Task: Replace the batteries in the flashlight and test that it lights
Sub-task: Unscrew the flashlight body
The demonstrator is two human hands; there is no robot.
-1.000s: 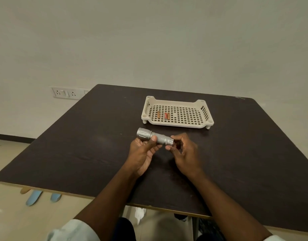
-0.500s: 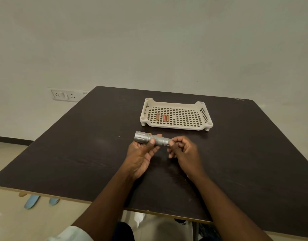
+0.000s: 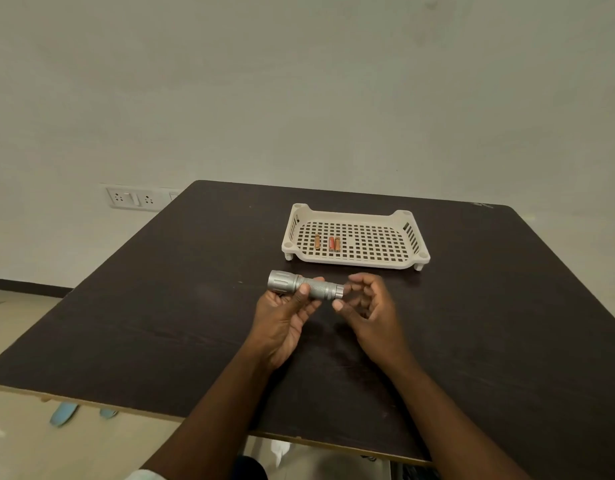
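Flashlight (image 3: 305, 287) hangs just in front of the slotted tray (image 3: 354, 263), gripped mid-barrel by the left hand (image 3: 288, 315). The right hand (image 3: 370, 308) has just let go of the tail cap and hovers loose, likely regripping mid-unscrew; three batteries (image 3: 328, 243) wait in the tray.

Plain room, dark tabletop

A dark brown tabletop (image 3: 160, 317) with a pale edge stands against a bare, off-white wall (image 3: 299, 84). A white socket panel (image 3: 133, 198) sits low on the wall at left, above a dark skirting (image 3: 25, 285). The floor (image 3: 18, 441) is light beige. Lighting is soft and even.
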